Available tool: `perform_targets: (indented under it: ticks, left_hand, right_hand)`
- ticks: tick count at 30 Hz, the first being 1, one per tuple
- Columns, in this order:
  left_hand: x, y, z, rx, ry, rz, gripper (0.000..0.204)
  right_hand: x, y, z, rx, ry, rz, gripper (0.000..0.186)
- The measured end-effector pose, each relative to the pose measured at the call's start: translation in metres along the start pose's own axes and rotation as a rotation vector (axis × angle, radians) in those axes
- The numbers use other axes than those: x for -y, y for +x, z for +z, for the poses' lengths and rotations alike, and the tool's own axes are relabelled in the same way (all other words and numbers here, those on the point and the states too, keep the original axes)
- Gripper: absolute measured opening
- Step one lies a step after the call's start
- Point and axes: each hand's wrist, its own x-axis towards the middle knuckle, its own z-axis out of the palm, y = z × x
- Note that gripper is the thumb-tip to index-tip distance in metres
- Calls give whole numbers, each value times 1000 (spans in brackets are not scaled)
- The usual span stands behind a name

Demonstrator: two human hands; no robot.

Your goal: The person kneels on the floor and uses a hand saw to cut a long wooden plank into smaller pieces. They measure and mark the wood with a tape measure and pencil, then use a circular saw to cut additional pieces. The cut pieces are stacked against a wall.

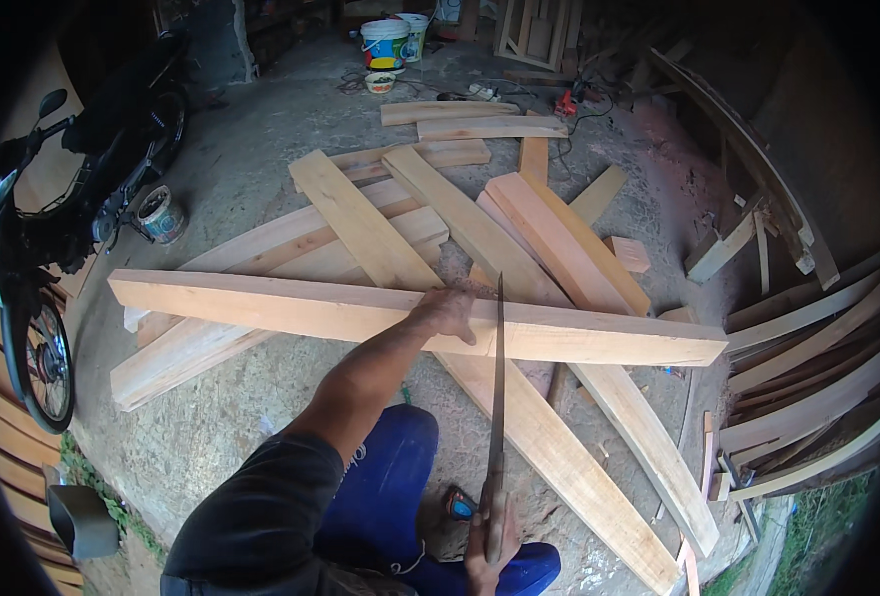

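Observation:
A long pale timber (609, 338) lies crosswise over several loose boards. My left hand (445, 318) grips it left of a hand saw (499, 377), thumb down its near face. The saw's long blade stands across the timber, seen nearly edge-on. My right hand (492, 551) is closed on the saw's handle at the lower middle. Beneath the timber, a diagonal plank (569, 477) runs toward the lower right, and another board (648, 437) runs beside it. Pinkish boards (559, 238) lie beyond.
A black motorbike (52, 248) stands at left beside a bucket (161, 219). More buckets (385, 45) and a red tool (565, 101) with a cord are at the back. Curved offcuts (798, 387) pile up at right. My blue-clad knee (380, 477) is below the timber.

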Motion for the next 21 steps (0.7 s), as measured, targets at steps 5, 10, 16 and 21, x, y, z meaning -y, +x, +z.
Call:
perform_targets:
  ticks: [5, 10, 16, 21]
  left_hand:
    - [-10, 3, 11, -92, 31, 34, 85]
    - [-15, -18, 36, -283, 153, 65, 78]
    - [-5, -4, -14, 48, -32, -17, 84]
    - [-19, 1, 2, 10, 7, -31, 85]
  right_hand:
    - [3, -27, -10, -16, -82, -19, 54]
    - [6, 196, 87, -23, -27, -51, 54]
    - [-12, -3, -3, 30, -31, 32, 53]
    - [-5, -40, -19, 14, -54, 36, 53]
